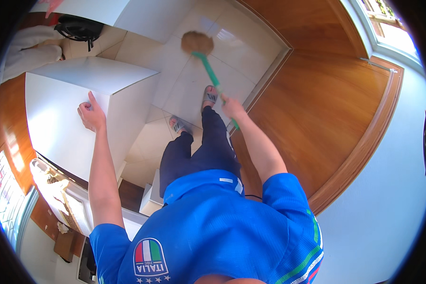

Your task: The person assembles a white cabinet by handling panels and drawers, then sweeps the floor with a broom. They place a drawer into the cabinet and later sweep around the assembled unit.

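The person wears a bright blue short-sleeved football jersey (217, 227). On its left chest is a white-bordered shield crest (150, 258) banded vertically in green, white and red, beside small white stars (148, 280). Green, white and red stripes (298, 263) trim the right shoulder. Below are dark navy trousers (215, 146) and grey open-toed slide sandals (210, 97) with darker bands.
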Available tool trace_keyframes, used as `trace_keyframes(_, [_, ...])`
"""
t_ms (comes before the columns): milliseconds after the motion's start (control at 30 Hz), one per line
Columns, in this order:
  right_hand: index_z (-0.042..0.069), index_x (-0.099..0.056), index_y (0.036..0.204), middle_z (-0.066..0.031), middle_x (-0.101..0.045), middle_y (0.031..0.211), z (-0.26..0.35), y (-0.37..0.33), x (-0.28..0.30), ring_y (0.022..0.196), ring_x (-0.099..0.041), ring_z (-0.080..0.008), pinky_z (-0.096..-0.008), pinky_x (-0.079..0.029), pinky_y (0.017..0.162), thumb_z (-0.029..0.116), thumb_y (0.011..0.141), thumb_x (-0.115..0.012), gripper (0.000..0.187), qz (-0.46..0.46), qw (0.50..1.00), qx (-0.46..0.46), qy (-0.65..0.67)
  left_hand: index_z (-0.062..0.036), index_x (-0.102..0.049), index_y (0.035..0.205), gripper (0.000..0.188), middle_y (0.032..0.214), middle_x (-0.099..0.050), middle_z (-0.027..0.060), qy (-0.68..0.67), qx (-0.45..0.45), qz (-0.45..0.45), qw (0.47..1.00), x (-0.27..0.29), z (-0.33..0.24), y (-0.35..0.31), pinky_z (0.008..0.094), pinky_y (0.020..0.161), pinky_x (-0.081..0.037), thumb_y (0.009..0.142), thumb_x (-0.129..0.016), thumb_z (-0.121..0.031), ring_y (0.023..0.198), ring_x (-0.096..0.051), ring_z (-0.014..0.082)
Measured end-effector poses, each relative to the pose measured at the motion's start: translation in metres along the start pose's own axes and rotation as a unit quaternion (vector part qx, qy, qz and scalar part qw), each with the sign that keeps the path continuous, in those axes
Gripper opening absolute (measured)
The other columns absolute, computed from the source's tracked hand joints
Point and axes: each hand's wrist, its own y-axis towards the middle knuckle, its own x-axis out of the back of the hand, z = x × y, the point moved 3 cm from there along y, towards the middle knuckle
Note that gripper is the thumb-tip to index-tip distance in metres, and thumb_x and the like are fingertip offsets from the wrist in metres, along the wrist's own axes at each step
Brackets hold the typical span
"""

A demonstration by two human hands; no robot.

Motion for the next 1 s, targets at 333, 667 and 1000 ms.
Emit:
trace_keyframes(333, [0.029, -0.044, 0.155, -0.0164, -0.073, 0.086, 0.006, -0.201, -0.022, 0.053, -0.067, -0.0229, -0.04, -0.059, 0.062, 0.033, 0.097, -0.059, 0.06, 0.051, 0.99, -0.072, 0.109, -0.0095, -0.064, 0.096, 0.059, 0.102, -0.06, 0.0027, -0.021, -0.023, 0.026, 0.999, 0.002, 0.002, -0.003, 0.0409, 0.087, -0.048, 0.102, -0.041, -0.063, 0.099, -0.061, 0.0241])
trace_keyframes(667, [0.02, -0.044, 0.155, -0.0177, -0.074, 0.084, -0.021, -0.035, 0.04, 0.055, -0.068, -0.0272, -0.0415, -0.057, 0.058, 0.025, 0.098, -0.056, 0.058, -0.181, 0.965, -0.103, 0.159, -0.0092, -0.063, 0.09, 0.057, 0.101, -0.061, 0.0046, -0.022, -0.024, 0.007, 0.999, -0.003, 0.005, 0.0, 0.0434, 0.085, -0.048, 0.101, -0.045, -0.062, 0.098, -0.061, 0.0274])
trace_keyframes(1000, [0.025, -0.046, 0.154, -0.0186, -0.075, 0.094, -0.057, -0.152, -0.091, 0.062, -0.071, -0.0281, -0.0417, -0.06, 0.066, 0.032, 0.097, -0.059, 0.059, 0.038, 0.983, -0.127, 0.128, -0.0103, -0.064, 0.092, 0.06, 0.102, -0.061, 0.0038, 0.003, -0.016, -0.006, 1.0, -0.007, 0.011, 0.004, 0.0419, 0.087, -0.049, 0.1, -0.044, -0.066, 0.099, -0.062, 0.0264])
